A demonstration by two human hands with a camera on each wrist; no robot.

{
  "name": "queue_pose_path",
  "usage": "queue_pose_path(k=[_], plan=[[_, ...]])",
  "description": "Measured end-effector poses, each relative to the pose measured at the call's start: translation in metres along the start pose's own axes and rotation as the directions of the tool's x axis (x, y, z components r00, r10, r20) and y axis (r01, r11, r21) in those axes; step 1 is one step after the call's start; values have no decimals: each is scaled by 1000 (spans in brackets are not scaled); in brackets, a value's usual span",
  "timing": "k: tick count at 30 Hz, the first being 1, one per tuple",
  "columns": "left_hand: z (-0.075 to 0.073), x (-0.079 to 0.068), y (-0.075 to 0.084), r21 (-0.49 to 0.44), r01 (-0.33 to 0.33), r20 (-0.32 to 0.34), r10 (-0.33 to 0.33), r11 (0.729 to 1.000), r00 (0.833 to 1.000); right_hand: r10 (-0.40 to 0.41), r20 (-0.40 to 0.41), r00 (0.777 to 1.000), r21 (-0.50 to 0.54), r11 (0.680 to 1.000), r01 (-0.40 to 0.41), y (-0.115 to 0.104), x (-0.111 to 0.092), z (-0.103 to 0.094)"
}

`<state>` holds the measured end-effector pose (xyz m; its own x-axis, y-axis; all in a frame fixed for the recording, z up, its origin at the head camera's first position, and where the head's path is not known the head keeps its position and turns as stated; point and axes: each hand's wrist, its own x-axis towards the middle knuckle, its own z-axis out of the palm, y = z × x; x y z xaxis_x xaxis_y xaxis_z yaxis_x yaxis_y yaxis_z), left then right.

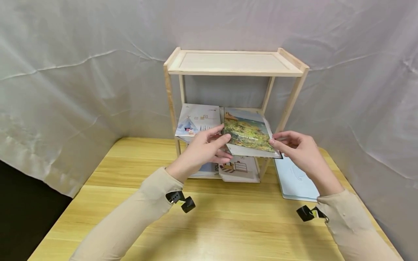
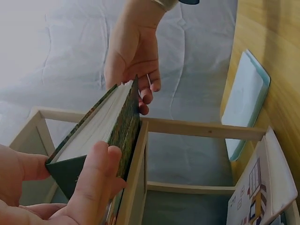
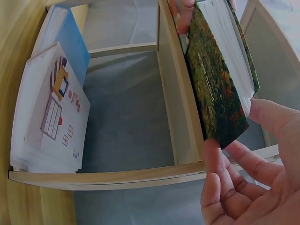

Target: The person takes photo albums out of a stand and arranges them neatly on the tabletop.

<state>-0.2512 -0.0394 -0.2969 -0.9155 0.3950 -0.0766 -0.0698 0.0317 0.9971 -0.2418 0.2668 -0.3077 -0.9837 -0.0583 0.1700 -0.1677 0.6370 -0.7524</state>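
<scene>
So yeah, left hand point(image 1: 206, 146) and right hand point(image 1: 299, 145) are both pinching the photo album point(image 1: 246, 128), just right of center frame.

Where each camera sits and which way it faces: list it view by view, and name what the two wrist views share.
Head: on the person's head, facing forward and down at the shelf and the held book; left hand, right hand and sleeves show.
Left wrist: on that wrist, facing the held book edge-on; the left hand shows near, the right hand beyond.
Right wrist: on that wrist, facing the held book and shelf; the right hand shows near, left fingers at the top.
Shared: the held book and the white book below.
</scene>
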Motion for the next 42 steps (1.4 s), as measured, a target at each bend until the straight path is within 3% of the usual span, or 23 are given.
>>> queue_pose_path(k=[16,25,33,42], plan=[[1,-7,-1,-8,-55,16,55,998,998,-34,-16,999,68,997,35,-3,-7,-4],[-1,-10,-5,5,-133,65,133,991,989,-20,1,1000,100,995,20,-7,-10,-8],[0,-17,-11,57,-150,49,147,987,988,-18,46,999,58,998,16,-7,-14,-7],[2,-25,-18,159,-240,56,234,958,971,-32,70,997,90,996,26,-4,-18,-7]])
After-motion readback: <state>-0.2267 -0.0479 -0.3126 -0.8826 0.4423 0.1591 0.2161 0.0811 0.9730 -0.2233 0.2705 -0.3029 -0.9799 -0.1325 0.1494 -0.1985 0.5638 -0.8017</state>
